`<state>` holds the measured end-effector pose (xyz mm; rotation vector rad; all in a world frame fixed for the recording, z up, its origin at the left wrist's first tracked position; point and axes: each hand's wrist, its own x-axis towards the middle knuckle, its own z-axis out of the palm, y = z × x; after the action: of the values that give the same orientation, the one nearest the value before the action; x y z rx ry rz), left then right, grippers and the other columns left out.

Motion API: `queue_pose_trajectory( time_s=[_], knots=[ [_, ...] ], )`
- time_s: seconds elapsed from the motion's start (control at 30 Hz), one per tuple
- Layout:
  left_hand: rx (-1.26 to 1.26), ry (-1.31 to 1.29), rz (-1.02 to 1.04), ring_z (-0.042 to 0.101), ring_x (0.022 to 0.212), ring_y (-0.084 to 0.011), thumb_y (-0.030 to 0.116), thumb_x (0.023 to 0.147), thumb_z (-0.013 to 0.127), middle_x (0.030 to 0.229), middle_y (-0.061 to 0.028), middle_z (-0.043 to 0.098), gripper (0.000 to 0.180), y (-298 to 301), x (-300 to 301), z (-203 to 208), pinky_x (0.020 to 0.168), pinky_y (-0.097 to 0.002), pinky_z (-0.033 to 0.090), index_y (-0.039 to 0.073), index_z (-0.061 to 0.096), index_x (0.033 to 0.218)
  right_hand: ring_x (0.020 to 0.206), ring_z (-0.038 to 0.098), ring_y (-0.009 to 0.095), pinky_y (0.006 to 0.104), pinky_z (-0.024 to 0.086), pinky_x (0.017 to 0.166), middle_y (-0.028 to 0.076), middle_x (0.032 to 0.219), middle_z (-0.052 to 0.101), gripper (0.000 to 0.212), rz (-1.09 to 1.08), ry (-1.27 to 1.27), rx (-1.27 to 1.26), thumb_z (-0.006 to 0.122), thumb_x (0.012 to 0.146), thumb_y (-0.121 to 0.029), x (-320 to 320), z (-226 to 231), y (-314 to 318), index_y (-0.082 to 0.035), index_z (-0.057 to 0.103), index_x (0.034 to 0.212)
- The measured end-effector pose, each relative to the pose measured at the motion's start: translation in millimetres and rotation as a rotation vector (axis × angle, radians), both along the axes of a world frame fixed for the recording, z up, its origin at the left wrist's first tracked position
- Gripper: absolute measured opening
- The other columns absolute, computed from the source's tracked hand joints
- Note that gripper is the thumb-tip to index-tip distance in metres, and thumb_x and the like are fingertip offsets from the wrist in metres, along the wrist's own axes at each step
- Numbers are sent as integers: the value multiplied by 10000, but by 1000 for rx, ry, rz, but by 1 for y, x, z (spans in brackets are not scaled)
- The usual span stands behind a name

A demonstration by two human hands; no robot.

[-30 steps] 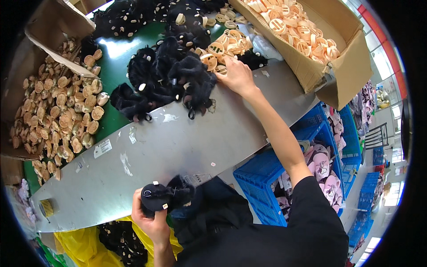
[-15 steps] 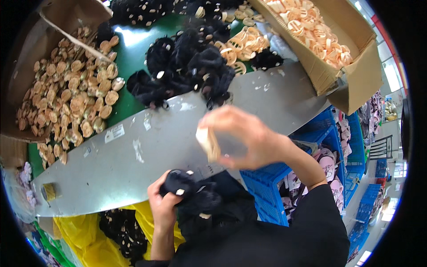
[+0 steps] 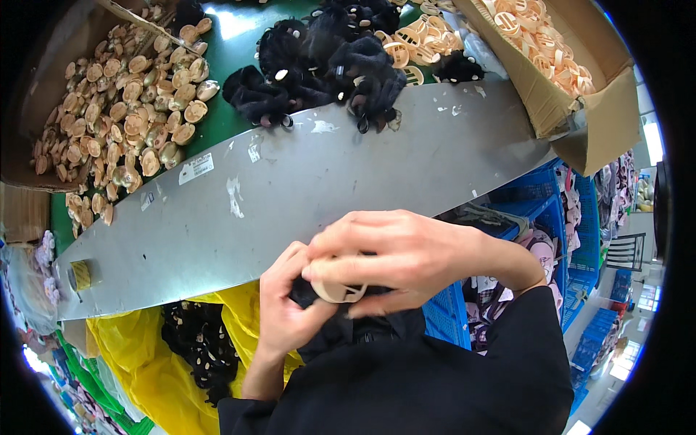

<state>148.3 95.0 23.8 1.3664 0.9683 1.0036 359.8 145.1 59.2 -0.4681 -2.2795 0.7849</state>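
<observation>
Over my lap, just below the metal table edge, both hands meet. My left hand is closed round a black fuzzy piece, mostly hidden by my fingers. Gripped in my right hand is a pale peach plastic disc with slots, pressed against the black piece. My right fingers lie over the top of both, so how the two fit together is hidden. More black fuzzy pieces with small pale tabs lie heaped on the far side of the table.
A grey metal table curves across in front of me. A box at left spills round gold-and-peach parts. A cardboard box at right holds peach plastic parts. Yellow bag, blue crates and a tape roll are around.
My right hand has come down and left with the peach plastic piece, from above the table to my left hand. My left hand has shifted slightly right; the view has tilted down.
</observation>
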Motion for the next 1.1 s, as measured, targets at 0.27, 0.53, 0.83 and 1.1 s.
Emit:
queue_pose_trajectory(
  time_s=[0.27,0.53,0.83,1.1],
  knots=[
    [272,277,416,638,816,-151,77,686,921,915,-68,659,480,-22,14,14,739,-271,513,34,611,1049,491,476,239,344,383,479,90,619,509,396,-346,415,-225,459,1032,-180,-57,-14,-6,-26,524,673],
    [32,151,436,611,820,-112,-46,697,785,932,-42,635,526,-15,3,5,757,-229,487,33,591,1179,529,432,145,305,363,522,71,629,490,486,-325,602,-627,428,1086,-246,-71,-45,-11,6,511,679],
    [-313,-447,408,603,901,-60,80,999,624,980,-9,658,100,-8,-10,-27,827,-219,481,14,601,1070,549,490,200,322,380,500,88,652,500,473,-583,362,-366,864,816,-372,-67,-65,-24,-37,542,726],
    [142,-133,402,527,913,-100,149,1015,623,999,-30,586,152,-11,-9,-41,849,-244,418,14,565,977,507,405,211,328,302,481,58,589,424,472,-702,334,108,863,775,-175,-73,-68,-20,-61,429,630]
  ],
)
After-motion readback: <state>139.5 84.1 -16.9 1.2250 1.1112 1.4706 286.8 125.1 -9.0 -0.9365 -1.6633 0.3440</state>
